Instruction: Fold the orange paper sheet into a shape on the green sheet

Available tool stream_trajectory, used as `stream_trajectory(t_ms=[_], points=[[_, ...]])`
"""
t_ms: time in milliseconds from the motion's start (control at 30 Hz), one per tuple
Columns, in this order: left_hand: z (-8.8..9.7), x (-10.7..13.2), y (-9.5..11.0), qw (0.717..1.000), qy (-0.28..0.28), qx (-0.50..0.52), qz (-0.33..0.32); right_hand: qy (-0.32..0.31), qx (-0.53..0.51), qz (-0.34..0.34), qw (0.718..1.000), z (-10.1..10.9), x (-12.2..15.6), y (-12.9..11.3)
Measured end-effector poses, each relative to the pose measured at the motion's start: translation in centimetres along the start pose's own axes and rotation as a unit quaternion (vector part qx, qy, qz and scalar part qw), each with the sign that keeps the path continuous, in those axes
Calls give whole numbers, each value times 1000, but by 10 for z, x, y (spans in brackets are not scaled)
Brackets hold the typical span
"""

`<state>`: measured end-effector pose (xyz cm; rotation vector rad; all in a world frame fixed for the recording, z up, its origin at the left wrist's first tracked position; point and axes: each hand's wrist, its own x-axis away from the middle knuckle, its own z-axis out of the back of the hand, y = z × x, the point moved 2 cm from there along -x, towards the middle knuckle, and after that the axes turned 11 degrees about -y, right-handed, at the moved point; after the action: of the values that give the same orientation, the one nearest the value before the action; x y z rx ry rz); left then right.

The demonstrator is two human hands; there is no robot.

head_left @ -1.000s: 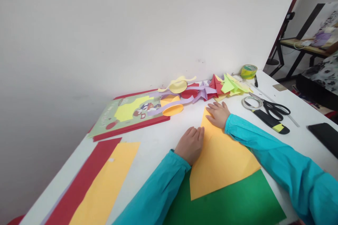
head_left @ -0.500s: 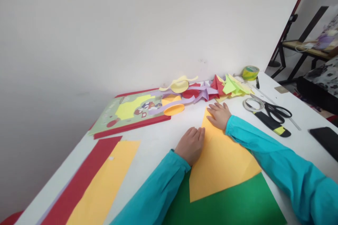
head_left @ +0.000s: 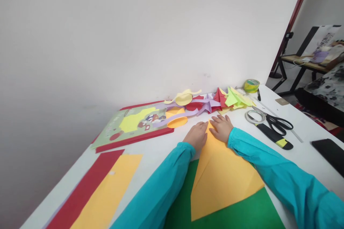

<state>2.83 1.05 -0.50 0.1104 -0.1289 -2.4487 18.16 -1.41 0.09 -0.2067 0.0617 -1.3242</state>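
An orange sheet of paper (head_left: 228,175), folded to a point at its far end, lies over a green sheet (head_left: 258,207) on the white table. My left hand (head_left: 196,136) is closed at the left edge of the orange paper, close to its tip, fingers pinched together there. On the other side of the tip, my right hand (head_left: 221,128) rests flat with its fingers spread over the paper. A crease line runs along the paper's left side. Teal sleeves cover both forearms.
Right of my hands lie scissors (head_left: 278,123), a tape roll (head_left: 255,116), a box cutter (head_left: 274,137) and a black phone-like slab (head_left: 329,154). Folded paper shapes (head_left: 233,97) line the wall beside a picture book (head_left: 129,121). Red (head_left: 88,186) and orange strips (head_left: 115,189) lie left.
My left hand has slid up along the paper's left edge to the tip, near my right hand. A crease shows along that side now. The view has tilted up slightly.
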Motion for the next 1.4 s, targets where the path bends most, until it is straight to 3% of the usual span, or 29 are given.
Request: stream_trajectory(t_ms=[233, 533, 1400], points=[[-14, -32, -14, 999, 5, 36, 18, 7, -1, -3, 1000, -2, -2, -1], [-19, -29, -19, 998, 15, 57, 16, 5, -1, -1, 1000, 1, -1, -2], [4, -21, -5, 1000, 3, -26, 1, -4, 16, -12, 1000, 0, -1, -2]])
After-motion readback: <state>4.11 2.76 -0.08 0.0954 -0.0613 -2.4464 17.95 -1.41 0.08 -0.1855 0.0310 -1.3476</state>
